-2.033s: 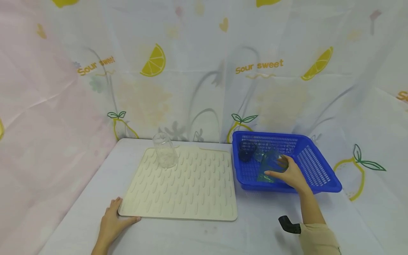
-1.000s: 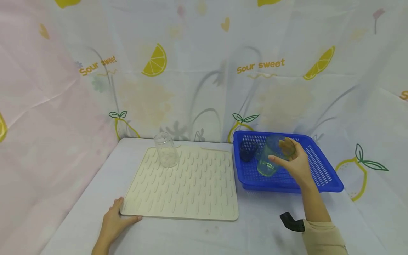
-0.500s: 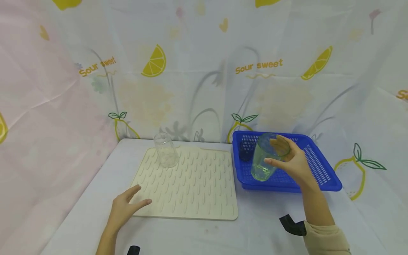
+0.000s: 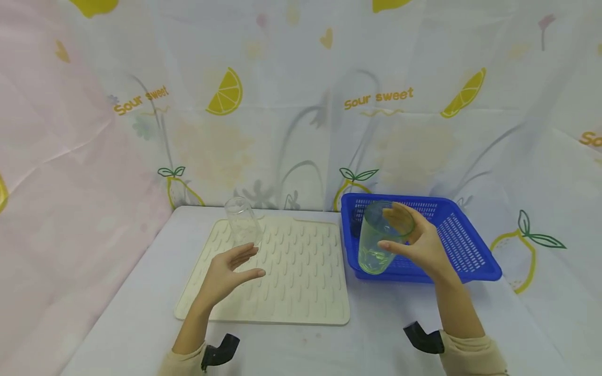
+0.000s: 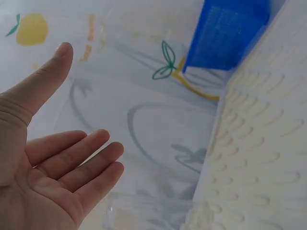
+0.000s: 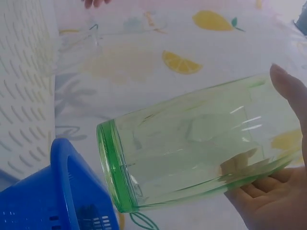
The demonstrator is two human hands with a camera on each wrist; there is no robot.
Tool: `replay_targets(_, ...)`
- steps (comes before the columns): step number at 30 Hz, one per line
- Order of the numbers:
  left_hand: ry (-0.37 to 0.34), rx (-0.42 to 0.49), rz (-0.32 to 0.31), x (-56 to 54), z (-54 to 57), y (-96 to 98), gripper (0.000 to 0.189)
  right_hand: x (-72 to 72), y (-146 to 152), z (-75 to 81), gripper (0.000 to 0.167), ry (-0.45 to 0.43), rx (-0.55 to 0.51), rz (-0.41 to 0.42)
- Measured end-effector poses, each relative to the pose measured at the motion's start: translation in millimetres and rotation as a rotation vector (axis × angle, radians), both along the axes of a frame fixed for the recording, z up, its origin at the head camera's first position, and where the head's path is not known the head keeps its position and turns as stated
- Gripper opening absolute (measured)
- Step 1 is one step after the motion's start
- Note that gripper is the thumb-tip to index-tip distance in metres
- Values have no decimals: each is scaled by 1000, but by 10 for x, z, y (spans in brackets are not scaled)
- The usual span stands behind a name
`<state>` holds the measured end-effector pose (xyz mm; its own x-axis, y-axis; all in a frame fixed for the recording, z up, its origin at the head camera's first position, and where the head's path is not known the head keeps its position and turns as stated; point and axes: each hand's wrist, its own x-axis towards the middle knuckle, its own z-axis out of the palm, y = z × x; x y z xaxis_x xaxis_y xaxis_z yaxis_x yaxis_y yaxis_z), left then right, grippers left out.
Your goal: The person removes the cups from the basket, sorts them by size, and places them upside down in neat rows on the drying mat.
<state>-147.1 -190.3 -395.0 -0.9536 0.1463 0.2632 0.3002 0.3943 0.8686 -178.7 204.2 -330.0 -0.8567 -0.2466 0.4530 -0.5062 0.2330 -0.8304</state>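
A green-tinted drinking glass is in my right hand, which grips it near its rim, thumb on one side and fingers on the other. Held tilted, the glass overlaps the left part of the blue basket in the head view. The right wrist view shows its thick green base above the basket's edge. My left hand hovers over the cream ridged mat, fingers extended and thumb apart, holding nothing. Behind its fingertips a clear glass stands on the mat, its lower part partly covered by the hand.
Inside the basket's left end sits a dark glass, mostly hidden behind the green one. The white table extends in front of the mat. A lemon-print curtain hangs close behind the mat and basket.
My right hand has lifted the green glass out of the basket's bottom and shifted it left. My left hand has left the mat's front left corner and moved up and right over the mat.
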Motion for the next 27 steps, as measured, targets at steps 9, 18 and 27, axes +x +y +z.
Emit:
replay_targets(9,-4,95,-174,-162,245,398,66,11,-147,-78,78,36,9,71)
replay_targets(18,14,146,-332,-257,434,760,71,18,-311,-127,79,50,-26,179)
replay_targets(27,51,178,-433,-311,556,967,73,23,-423,-166,78,64,-51,243)
